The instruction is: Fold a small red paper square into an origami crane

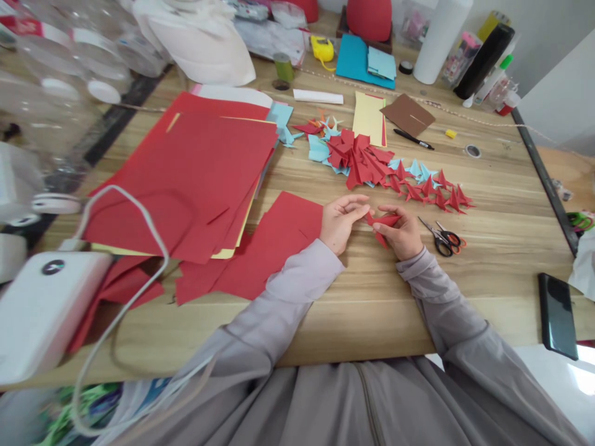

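Note:
Between my two hands is a small red origami crane [387, 220], its thin points sticking out. My left hand [341, 224] pinches one tip of it between thumb and fingers. On the other side, my right hand [403, 233] grips its body, the thumb pressed on the near side. Beyond the hands lies a heap of folded red and light-blue paper [360, 158]. A trail of small red origami cranes [430, 192] runs rightward from it, with several blue ones among them. Cut red paper sheets [279, 238] lie beside my left wrist.
Scissors [442, 238] lie right of my right hand. A large red paper stack [186, 179] and a white power bank [53, 310] with a cable occupy the left. A phone [558, 314] sits at the right edge. Further back are a yellow tape measure [322, 51] and a pen [413, 139].

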Demonstrator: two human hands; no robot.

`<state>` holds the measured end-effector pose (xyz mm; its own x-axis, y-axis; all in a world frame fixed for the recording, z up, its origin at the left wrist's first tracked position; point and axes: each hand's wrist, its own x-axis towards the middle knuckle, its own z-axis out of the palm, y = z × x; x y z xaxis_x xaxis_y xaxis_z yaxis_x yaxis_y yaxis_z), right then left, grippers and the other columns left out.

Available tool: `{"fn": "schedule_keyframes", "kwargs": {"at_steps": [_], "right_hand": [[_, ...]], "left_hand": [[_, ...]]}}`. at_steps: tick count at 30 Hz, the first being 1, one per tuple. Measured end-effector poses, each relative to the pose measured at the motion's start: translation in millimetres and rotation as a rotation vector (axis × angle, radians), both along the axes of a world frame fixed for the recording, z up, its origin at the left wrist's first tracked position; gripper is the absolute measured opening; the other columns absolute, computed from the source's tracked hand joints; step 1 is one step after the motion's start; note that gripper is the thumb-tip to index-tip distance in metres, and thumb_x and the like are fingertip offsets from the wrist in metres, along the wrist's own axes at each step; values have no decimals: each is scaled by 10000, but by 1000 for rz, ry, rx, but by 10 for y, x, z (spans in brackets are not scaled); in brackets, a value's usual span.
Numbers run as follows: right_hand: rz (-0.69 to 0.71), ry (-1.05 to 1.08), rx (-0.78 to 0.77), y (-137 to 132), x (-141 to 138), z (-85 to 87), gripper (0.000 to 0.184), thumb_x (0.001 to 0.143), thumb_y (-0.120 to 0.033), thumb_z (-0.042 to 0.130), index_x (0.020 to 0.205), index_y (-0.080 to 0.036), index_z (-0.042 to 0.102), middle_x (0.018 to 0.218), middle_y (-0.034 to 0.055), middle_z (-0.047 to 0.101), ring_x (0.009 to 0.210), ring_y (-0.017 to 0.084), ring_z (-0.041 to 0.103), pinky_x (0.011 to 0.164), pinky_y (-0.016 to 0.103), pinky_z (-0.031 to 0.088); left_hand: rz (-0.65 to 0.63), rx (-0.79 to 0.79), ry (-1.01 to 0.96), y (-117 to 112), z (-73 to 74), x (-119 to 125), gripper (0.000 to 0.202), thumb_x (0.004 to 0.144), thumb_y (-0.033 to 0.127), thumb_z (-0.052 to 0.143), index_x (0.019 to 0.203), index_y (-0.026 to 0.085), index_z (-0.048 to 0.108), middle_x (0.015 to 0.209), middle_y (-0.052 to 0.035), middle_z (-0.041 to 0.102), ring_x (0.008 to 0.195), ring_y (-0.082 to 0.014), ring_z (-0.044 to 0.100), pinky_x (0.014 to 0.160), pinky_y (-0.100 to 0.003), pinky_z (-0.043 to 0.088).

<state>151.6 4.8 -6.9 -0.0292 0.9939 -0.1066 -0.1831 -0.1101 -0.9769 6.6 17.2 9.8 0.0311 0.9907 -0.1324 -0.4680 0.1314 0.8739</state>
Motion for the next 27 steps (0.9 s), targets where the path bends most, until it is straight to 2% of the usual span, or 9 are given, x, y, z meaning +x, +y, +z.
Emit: {"fn": "schedule_keyframes", "kwargs": {"at_steps": [5, 8, 11, 14, 18, 22, 24, 27], "right_hand": [[7, 1, -7, -8, -4, 14, 498, 538, -272, 849, 978, -197, 628, 577, -69, 639, 502, 101, 585, 524, 232, 481], [-19, 20, -16, -1, -4, 20, 508, 531, -279, 850, 979, -197, 625, 588, -64, 655, 515, 104, 596, 536, 234, 486], [-63, 100, -48, 10, -16, 47, 516, 501, -286, 861, 951, -205, 622, 612, -57, 675, 532, 110, 611, 562, 245, 503], [-81, 188, -79, 22, -28, 78, 529, 470, -286, 873, 927, -215, 617, 610, -53, 678, 541, 125, 624, 586, 271, 526], [-94, 230, -102, 34, -26, 92, 519, 463, -245, 875, 915, -215, 621, 597, -49, 677, 527, 121, 617, 571, 262, 526], [-101, 262, -99, 34, -16, 102, 509, 464, -216, 868, 911, -212, 624, 606, -51, 679, 518, 106, 609, 559, 243, 516], [-73, 259, -101, 27, -14, 113, 508, 472, -211, 863, 919, -211, 622, 598, -56, 671, 516, 105, 608, 553, 239, 510], [-26, 232, -96, 14, -16, 127, 496, 485, -225, 859, 920, -208, 622, 588, -63, 663, 500, 102, 600, 542, 243, 506]], "left_hand": [[-3, -18, -22, 11, 22, -11, 306, 636, 291, 751, 897, 148, 680, 663, -14, 694, 552, -120, 614, 596, -275, 515], [-35, -39, -56, 19, 22, -11, 343, 642, 339, 751, 914, 146, 666, 733, -25, 699, 584, -118, 622, 584, -270, 522], [-120, -51, -55, 13, 3, -3, 442, 554, 299, 816, 933, 143, 651, 785, -22, 691, 629, -121, 638, 605, -272, 537], [-183, -29, 25, -4, -18, 11, 507, 510, 263, 841, 955, 127, 639, 701, -2, 663, 620, -141, 647, 621, -293, 540], [-154, 12, 55, -22, -15, 23, 467, 545, 257, 816, 959, 133, 640, 711, -11, 678, 638, -147, 651, 631, -299, 542], [-140, 57, -52, -17, 14, 2, 401, 563, 184, 763, 948, 150, 655, 756, -7, 686, 662, -129, 633, 648, -284, 540], [-212, 36, -149, -4, 22, -19, 307, 621, 186, 674, 924, 140, 666, 691, -4, 658, 612, -125, 607, 618, -286, 528], [-286, 3, -279, 21, 27, -52, 240, 644, 162, 540, 834, 118, 681, 519, 11, 544, 520, -117, 536, 584, -275, 496]]}}
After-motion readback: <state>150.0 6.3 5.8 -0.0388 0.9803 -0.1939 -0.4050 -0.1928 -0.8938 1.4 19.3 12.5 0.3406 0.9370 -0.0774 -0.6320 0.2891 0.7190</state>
